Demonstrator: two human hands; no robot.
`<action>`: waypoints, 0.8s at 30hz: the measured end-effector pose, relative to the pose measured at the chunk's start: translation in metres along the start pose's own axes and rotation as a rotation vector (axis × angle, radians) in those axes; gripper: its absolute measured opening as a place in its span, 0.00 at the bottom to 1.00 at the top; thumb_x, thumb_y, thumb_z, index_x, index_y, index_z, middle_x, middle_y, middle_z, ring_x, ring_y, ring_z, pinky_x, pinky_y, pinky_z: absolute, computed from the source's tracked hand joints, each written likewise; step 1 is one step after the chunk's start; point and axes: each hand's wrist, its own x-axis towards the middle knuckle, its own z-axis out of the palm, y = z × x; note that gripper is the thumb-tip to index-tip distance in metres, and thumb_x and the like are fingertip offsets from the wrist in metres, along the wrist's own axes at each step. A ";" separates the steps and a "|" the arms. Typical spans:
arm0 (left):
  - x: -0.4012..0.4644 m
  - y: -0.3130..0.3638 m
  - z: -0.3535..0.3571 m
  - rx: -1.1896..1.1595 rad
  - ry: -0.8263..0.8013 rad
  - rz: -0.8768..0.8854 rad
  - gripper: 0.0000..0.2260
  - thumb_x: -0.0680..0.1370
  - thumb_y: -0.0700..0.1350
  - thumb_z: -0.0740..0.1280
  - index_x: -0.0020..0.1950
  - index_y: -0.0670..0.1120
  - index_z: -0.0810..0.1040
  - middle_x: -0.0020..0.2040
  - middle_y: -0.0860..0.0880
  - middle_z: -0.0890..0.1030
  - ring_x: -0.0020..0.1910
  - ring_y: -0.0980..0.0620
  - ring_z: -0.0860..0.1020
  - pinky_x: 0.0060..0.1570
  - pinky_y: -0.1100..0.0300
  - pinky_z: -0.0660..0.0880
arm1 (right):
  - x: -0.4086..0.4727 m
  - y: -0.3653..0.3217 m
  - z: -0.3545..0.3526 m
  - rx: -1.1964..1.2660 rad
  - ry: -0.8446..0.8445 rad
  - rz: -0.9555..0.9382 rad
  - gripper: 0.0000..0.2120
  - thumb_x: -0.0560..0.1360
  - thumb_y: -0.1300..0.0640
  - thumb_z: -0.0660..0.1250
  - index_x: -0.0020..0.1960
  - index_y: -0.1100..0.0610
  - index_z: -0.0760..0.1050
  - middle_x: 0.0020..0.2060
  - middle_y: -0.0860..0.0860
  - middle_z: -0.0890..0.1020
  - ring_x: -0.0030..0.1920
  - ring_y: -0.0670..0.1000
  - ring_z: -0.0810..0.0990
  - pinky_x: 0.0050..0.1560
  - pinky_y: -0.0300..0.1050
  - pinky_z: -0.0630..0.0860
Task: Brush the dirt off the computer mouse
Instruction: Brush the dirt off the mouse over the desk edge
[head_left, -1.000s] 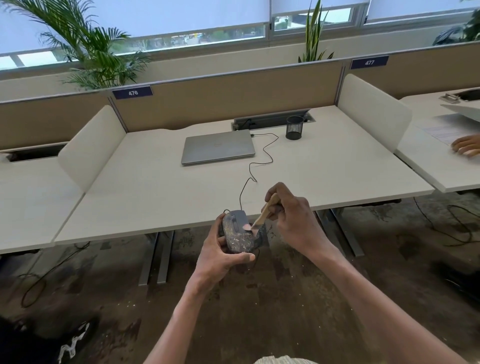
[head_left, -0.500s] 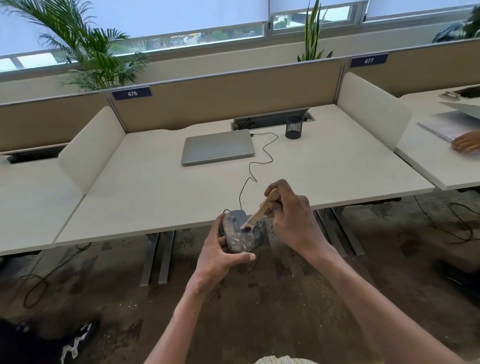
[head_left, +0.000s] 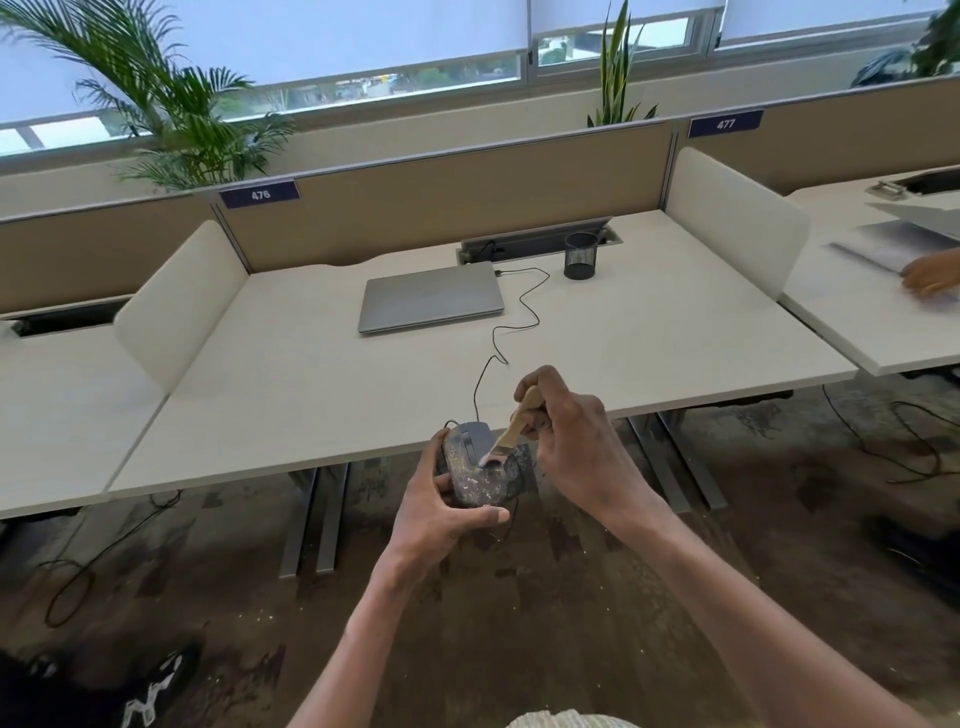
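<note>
Left hand (head_left: 436, 514): cradles dirty computer mouse (head_left: 475, 475) off counter (head_left: 311, 395) edge, long axis pointing away. Right hand (head_left: 576, 441): pinches wooden brush (head_left: 514, 428), bristles touching mouse top from the right

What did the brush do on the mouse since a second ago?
The brush bristles slid slightly left across the mouse, toward its middle. The right hand still grips the handle; the left hand still holds the mouse off the desk edge. Dirt remains.
</note>
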 end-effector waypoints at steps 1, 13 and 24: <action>-0.001 -0.001 0.000 -0.009 -0.005 -0.003 0.54 0.56 0.54 0.88 0.72 0.73 0.59 0.67 0.42 0.81 0.62 0.43 0.83 0.65 0.44 0.80 | -0.003 0.000 0.000 -0.003 -0.007 0.003 0.15 0.77 0.73 0.64 0.57 0.57 0.70 0.42 0.51 0.83 0.42 0.50 0.85 0.41 0.45 0.84; 0.000 -0.007 -0.001 -0.066 -0.006 0.010 0.53 0.59 0.47 0.89 0.73 0.71 0.61 0.65 0.43 0.82 0.60 0.47 0.85 0.52 0.61 0.83 | -0.009 -0.005 -0.004 0.015 -0.022 0.025 0.14 0.78 0.73 0.63 0.59 0.59 0.70 0.45 0.54 0.84 0.44 0.52 0.85 0.44 0.48 0.84; 0.003 -0.009 0.000 -0.040 -0.026 0.008 0.58 0.59 0.47 0.89 0.80 0.64 0.58 0.60 0.46 0.86 0.56 0.50 0.87 0.52 0.63 0.83 | -0.004 -0.018 0.002 -0.057 -0.077 -0.101 0.20 0.75 0.75 0.65 0.58 0.54 0.67 0.44 0.54 0.82 0.42 0.52 0.83 0.39 0.49 0.83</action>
